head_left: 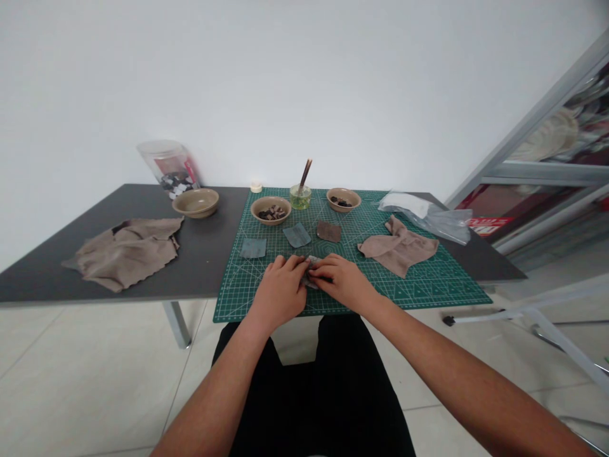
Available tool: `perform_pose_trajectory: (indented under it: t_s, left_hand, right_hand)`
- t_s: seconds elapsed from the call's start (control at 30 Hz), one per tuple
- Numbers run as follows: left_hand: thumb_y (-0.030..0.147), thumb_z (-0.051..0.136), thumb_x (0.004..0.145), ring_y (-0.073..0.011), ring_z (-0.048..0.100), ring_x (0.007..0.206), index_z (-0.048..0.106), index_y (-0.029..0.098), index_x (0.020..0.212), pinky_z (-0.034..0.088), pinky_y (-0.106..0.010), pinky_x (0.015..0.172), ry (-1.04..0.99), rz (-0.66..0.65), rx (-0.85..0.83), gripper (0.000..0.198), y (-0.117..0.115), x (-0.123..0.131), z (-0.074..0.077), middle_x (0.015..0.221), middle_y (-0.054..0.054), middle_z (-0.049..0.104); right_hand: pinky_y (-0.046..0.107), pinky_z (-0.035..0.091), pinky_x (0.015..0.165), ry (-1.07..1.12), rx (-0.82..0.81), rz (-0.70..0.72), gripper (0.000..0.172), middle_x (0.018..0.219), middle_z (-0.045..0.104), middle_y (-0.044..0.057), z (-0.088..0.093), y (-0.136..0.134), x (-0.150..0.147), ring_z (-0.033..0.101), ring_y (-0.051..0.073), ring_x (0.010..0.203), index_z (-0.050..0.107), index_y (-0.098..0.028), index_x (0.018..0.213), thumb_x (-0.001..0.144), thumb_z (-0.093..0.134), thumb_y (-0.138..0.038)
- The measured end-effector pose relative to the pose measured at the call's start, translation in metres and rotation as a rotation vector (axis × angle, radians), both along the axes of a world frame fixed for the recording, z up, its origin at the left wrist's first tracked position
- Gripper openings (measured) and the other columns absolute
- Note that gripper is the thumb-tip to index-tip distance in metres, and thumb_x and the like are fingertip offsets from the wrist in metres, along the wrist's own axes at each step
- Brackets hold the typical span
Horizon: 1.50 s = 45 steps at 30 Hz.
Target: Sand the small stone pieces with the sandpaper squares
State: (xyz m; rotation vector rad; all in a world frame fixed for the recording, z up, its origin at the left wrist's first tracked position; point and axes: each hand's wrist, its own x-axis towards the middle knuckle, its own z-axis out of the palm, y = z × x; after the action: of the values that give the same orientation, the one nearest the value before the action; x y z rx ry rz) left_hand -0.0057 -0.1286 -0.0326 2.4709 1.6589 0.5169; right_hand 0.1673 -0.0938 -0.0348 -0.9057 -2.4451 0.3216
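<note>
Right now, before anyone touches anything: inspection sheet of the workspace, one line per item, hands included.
Surface: dark table, green cutting mat over part of it, overhanging the near edge.
Job's things: gray piece at the fingers; two blue-gray patches and a brown patch on the mat.
Clutter: left cloth, right cloth, plastic bag, clear jar by the wall.
Hands: left hand and right hand meet at the gray piece; exact grip partly hidden.
Cables: nothing seen.
Surroundings: white wall behind, tiled floor below.
</note>
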Motion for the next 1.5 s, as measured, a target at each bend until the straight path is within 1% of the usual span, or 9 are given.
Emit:
perform_pose_trajectory:
  t_s: [0.2, 0.33, 0.5, 0.67, 0.87, 1.07, 1.2, 1.37, 1.5]
  left_hand:
    - [0.014, 0.038, 0.088, -0.0261, 0.049, 0.107, 0.054, 0.022, 0.132, 0.043, -0.045, 0.092, 0.009, -0.003, -0.028, 0.047, 0.003, -0.001, -0.001, 0.129, -0.008, 0.056]
    - [0.014, 0.039, 0.088, -0.0275, 0.048, 0.108, 0.054, 0.021, 0.131, 0.043, -0.045, 0.090, 0.022, 0.006, -0.006, 0.046, 0.002, -0.001, -0.003, 0.128, -0.009, 0.057]
    - [0.013, 0.039, 0.088, -0.0276, 0.048, 0.106, 0.052, 0.019, 0.131, 0.043, -0.044, 0.088, 0.041, 0.022, 0.001, 0.046, 0.001, 0.000, -0.003, 0.129, -0.008, 0.057]
    - [0.013, 0.040, 0.087, -0.0271, 0.048, 0.107, 0.052, 0.019, 0.131, 0.043, -0.043, 0.089, 0.035, 0.024, 0.008, 0.046, 0.001, 0.000, -0.004, 0.128, -0.008, 0.057]
    - [0.012, 0.039, 0.087, -0.0269, 0.048, 0.108, 0.051, 0.019, 0.133, 0.042, -0.043, 0.089, 0.050, 0.027, 0.006, 0.048, 0.001, 0.000, -0.004, 0.130, -0.007, 0.056]
    - [0.013, 0.040, 0.087, -0.0260, 0.047, 0.107, 0.053, 0.018, 0.131, 0.042, -0.042, 0.091, 0.046, 0.030, 0.000, 0.046, 0.001, 0.001, -0.002, 0.128, -0.007, 0.057]
    - [0.012, 0.040, 0.086, -0.0264, 0.047, 0.108, 0.053, 0.018, 0.130, 0.042, -0.041, 0.091, 0.054, 0.046, -0.001, 0.047, 0.001, 0.002, -0.001, 0.128, -0.008, 0.057]
    - [0.013, 0.041, 0.086, -0.0270, 0.047, 0.108, 0.054, 0.019, 0.129, 0.042, -0.043, 0.090, 0.037, 0.039, 0.007, 0.045, 0.001, 0.002, -0.002, 0.128, -0.009, 0.056]
    - [0.011, 0.042, 0.083, -0.0282, 0.047, 0.108, 0.054, 0.017, 0.128, 0.042, -0.045, 0.090, 0.021, 0.038, 0.006, 0.047, 0.001, 0.002, -0.002, 0.126, -0.011, 0.057]
  right_hand:
    - [0.035, 0.052, 0.083, 0.016, 0.011, 0.030, 0.013, 0.096, 0.073, 0.005, -0.001, -0.001, 0.001, 0.062, 0.019, 0.091, 0.075, -0.022, 0.091, 0.085, 0.065, -0.016]
    - [0.036, 0.053, 0.080, 0.018, 0.018, -0.008, 0.013, 0.095, 0.073, 0.006, -0.002, 0.001, 0.003, 0.062, 0.020, 0.088, 0.076, -0.023, 0.089, 0.085, 0.065, -0.017]
    - [0.035, 0.052, 0.082, 0.025, 0.022, 0.057, 0.013, 0.095, 0.073, 0.005, -0.002, 0.002, 0.003, 0.063, 0.019, 0.090, 0.075, -0.021, 0.090, 0.085, 0.064, -0.016]
    - [0.035, 0.053, 0.080, 0.024, 0.046, -0.008, 0.012, 0.094, 0.074, 0.006, -0.003, 0.005, 0.003, 0.061, 0.020, 0.088, 0.076, -0.020, 0.088, 0.084, 0.065, -0.015]
    - [0.035, 0.053, 0.079, 0.063, 0.014, -0.003, 0.012, 0.093, 0.074, 0.006, -0.003, 0.007, 0.008, 0.062, 0.019, 0.086, 0.076, -0.020, 0.089, 0.085, 0.065, -0.018]
    - [0.033, 0.051, 0.082, 0.042, 0.012, -0.019, 0.011, 0.093, 0.074, 0.005, -0.004, 0.009, -0.005, 0.061, 0.019, 0.089, 0.076, -0.020, 0.088, 0.082, 0.068, -0.014]
    - [0.033, 0.050, 0.082, 0.052, 0.000, -0.083, 0.010, 0.092, 0.074, 0.005, -0.003, 0.005, -0.007, 0.061, 0.019, 0.089, 0.076, -0.019, 0.085, 0.083, 0.067, -0.015]
    - [0.033, 0.049, 0.084, 0.021, -0.007, -0.041, 0.011, 0.091, 0.074, 0.004, -0.003, 0.002, -0.006, 0.059, 0.019, 0.088, 0.075, -0.020, 0.084, 0.083, 0.066, -0.014]
    - [0.034, 0.049, 0.082, 0.054, -0.010, -0.149, 0.008, 0.088, 0.073, 0.006, -0.004, 0.003, -0.006, 0.059, 0.020, 0.087, 0.075, -0.019, 0.081, 0.082, 0.068, -0.016]
